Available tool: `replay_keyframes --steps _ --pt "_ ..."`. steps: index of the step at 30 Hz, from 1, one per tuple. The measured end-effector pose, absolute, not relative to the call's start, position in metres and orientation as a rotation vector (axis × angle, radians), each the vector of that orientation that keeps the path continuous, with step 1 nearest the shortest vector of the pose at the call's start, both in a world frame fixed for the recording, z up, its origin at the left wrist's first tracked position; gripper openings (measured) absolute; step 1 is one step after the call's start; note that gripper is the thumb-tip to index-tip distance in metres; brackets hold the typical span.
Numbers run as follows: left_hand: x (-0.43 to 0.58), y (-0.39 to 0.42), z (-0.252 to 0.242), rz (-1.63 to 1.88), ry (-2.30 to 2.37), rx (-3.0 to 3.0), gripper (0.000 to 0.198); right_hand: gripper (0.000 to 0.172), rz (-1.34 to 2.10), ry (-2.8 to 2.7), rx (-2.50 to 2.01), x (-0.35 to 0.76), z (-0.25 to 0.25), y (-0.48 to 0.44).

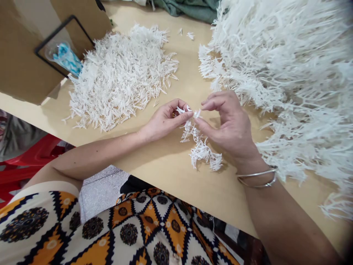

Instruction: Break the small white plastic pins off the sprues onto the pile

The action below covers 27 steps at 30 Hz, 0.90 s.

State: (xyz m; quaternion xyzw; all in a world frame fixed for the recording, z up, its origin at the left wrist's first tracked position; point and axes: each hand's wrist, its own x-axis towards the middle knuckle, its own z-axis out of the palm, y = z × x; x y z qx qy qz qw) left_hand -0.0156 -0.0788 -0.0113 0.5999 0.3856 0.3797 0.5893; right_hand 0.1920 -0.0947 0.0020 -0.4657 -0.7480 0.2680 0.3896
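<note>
Closest to you spreads your patterned garment [149, 221] in orange, cream and black, with a piece of red plastic [41, 151] off to your left beyond your sleeve. Past the garment runs the edge of the tan tabletop [165, 169], and a silver-coloured bangle [257, 173] circles your right wrist above it. The frilly white strand [204, 152] sits in front of you, its upper end at your fingertips and its lower bunch hanging or resting over the table; you can't tell which. Your left hand [167, 119] pinches that upper end between thumb and curled fingers. Your right hand [230, 121] faces it with thumb and forefinger parted, the thumb tip right at a small tuft of the strand; whether it touches is hard to tell. Farther out on your right spreads a large heap of long white fringe [281, 66], and on your left lies a mound of short white pieces [124, 73]. Beyond the mound's left side, a clear cup [64, 57] with blue-and-white contents shows against a cardboard box [22, 44]. Near the far edge, two little white scraps [190, 35] lie before a dark green cloth [187, 7].
</note>
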Motion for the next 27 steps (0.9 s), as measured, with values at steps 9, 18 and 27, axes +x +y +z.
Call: replay_keyframes --steps 9,18,27 --pt "-0.016 -0.077 -0.017 0.94 0.817 1.418 0.036 0.015 0.48 -1.965 -1.028 0.188 -0.01 -0.091" --pt "-0.018 -0.076 -0.019 0.974 0.846 1.38 0.034 0.024 0.834 -1.667 -1.117 0.197 -0.016 -0.085" --pt "-0.019 -0.076 -0.019 1.049 0.813 1.534 0.029 0.007 1.138 -1.461 -1.191 0.18 -0.014 -0.09"
